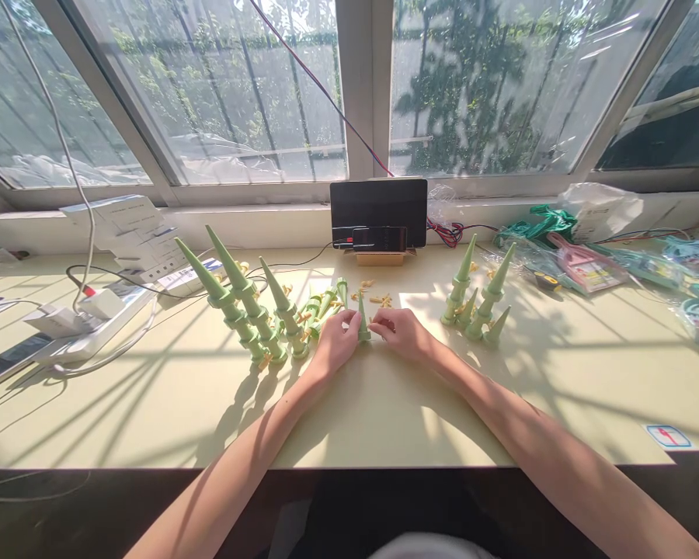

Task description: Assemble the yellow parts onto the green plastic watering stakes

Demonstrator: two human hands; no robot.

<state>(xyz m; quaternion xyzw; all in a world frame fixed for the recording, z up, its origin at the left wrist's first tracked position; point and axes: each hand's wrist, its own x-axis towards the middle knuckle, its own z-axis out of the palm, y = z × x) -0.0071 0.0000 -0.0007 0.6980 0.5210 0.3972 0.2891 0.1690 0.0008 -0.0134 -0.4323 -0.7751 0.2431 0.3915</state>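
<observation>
My left hand is curled around the base of a small green cone spike that stands upright on the pale yellow table. My right hand is pinched close to the same spike from the right; what its fingertips hold is too small to make out. Small yellow parts lie scattered just behind the hands. Tall stacks of green cones lean to the left of my hands. Another group of green cone stacks stands to the right.
A black tablet with a phone on a wooden stand sits at the back centre under the window. A white power strip with cables lies at the left. Packaged items and bags crowd the back right.
</observation>
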